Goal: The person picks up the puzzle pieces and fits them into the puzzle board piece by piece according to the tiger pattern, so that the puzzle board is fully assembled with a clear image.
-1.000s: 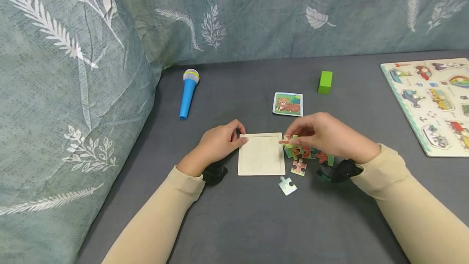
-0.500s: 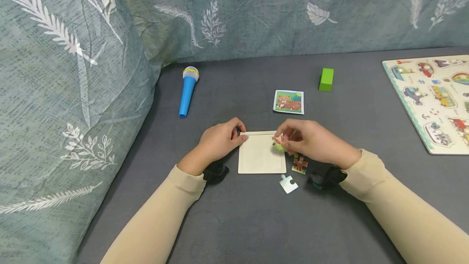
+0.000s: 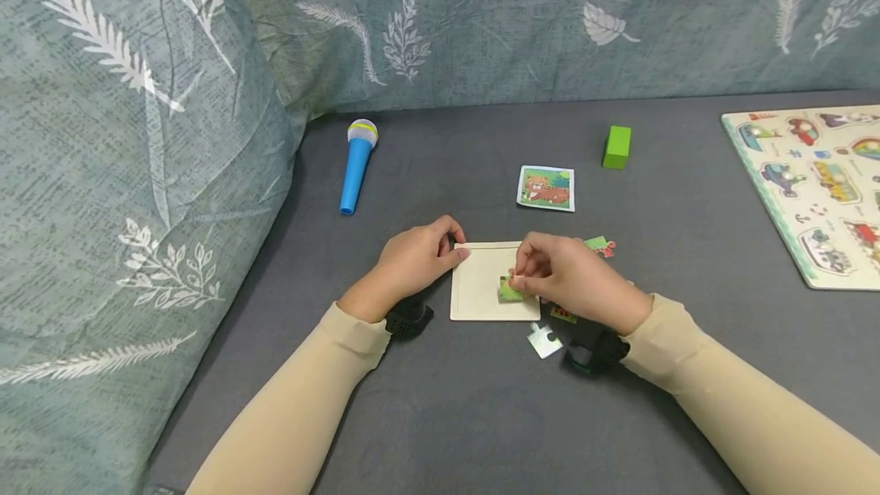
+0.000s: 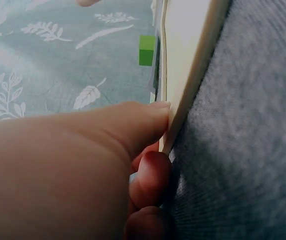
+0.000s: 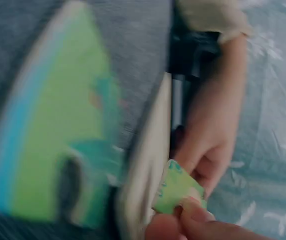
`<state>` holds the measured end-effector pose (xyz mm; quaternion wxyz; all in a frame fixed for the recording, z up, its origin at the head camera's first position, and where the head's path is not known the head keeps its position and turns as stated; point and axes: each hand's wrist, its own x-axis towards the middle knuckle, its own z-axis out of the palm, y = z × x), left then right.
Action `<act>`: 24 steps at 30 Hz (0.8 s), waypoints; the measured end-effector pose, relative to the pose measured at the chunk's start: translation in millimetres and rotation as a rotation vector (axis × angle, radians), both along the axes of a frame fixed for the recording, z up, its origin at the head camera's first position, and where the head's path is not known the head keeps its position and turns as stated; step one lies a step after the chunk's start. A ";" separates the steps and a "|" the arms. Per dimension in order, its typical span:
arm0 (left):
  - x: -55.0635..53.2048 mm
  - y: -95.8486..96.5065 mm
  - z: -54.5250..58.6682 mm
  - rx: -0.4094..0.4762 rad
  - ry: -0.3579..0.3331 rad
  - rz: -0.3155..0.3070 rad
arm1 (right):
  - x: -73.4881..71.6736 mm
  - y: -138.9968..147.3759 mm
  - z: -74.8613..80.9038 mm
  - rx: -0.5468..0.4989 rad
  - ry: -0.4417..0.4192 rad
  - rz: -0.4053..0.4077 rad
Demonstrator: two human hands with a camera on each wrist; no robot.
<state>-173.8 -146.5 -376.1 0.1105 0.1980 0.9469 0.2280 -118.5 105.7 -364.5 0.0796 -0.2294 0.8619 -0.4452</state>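
A square wooden puzzle tray (image 3: 476, 285) with a raised rim lies on the grey table. At its far left corner my left hand (image 3: 415, 262) pinches the edge, the thumb on top and a fingertip at the side in the left wrist view. My right hand (image 3: 577, 273) pinches a green jigsaw piece (image 3: 507, 293) over the right half of the tray. In the right wrist view the green jigsaw piece (image 5: 175, 187) sits between thumb and finger. More picture pieces (image 3: 598, 244) show around the right hand, partly hidden by it. One pale piece (image 3: 545, 340) lies near the tray's lower right corner.
A tiger picture card (image 3: 546, 188) lies beyond the tray. Farther back stands a green block (image 3: 616, 147). A blue toy microphone (image 3: 355, 170) lies at the left, and a large picture board (image 3: 818, 197) at the right. A leaf-patterned cloth (image 3: 481, 29) hangs behind.
From the pile at the right, my right hand has moved left over the tray, carrying the jigsaw piece and lowering it there. The left hand has stayed at the tray's corner.
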 end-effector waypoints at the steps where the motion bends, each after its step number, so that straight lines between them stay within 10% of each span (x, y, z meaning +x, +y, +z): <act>1: 0.0 0.2 0.0 -0.002 0.000 0.003 | 1.4 -1.7 0.6 0.030 0.040 0.002; 9: 0.6 -0.3 0.1 0.001 -0.002 0.004 | 18.7 -3.4 18.6 0.404 0.513 0.208; 15: 0.2 -1.3 -0.5 0.007 0.009 0.009 | 29.9 -13.2 17.8 0.470 0.492 0.388; 24: -0.1 -1.3 0.1 0.002 0.033 -0.010 | 36.7 -21.7 16.3 0.360 0.460 0.318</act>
